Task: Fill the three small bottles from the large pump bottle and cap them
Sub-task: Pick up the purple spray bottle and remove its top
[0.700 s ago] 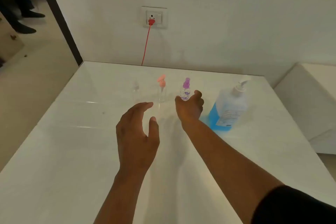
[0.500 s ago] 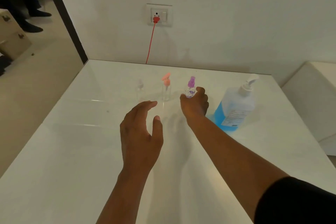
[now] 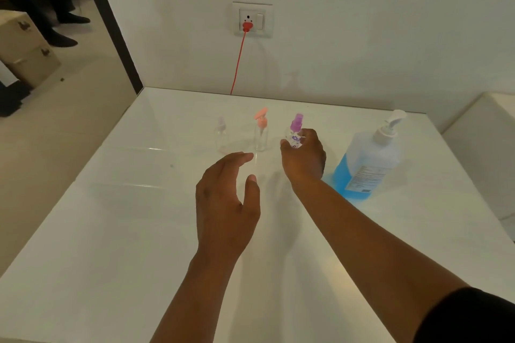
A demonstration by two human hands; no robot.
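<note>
A person's right hand (image 3: 303,157) curls its fingers and thumb around the purple-capped spray bottle (image 3: 295,133), which stands at the right end of a row of three small bottles near the back of a white table (image 3: 111,231). The left hand (image 3: 225,203) hovers over the tabletop in front of the row, fingers relaxed and spread, holding nothing. Next in the row stands a clear bottle with a pink pump top (image 3: 261,131); at the left end is a faint clear bottle (image 3: 221,135) whose cap is too pale to make out. All three look empty and the two coloured tops are still on. The large pump bottle (image 3: 370,156), partly full of blue liquid, stands untouched just right of the gripping hand. By this evidence the job is at its start: no top removed, nothing filled, every filling and recapping still ahead.
</note>
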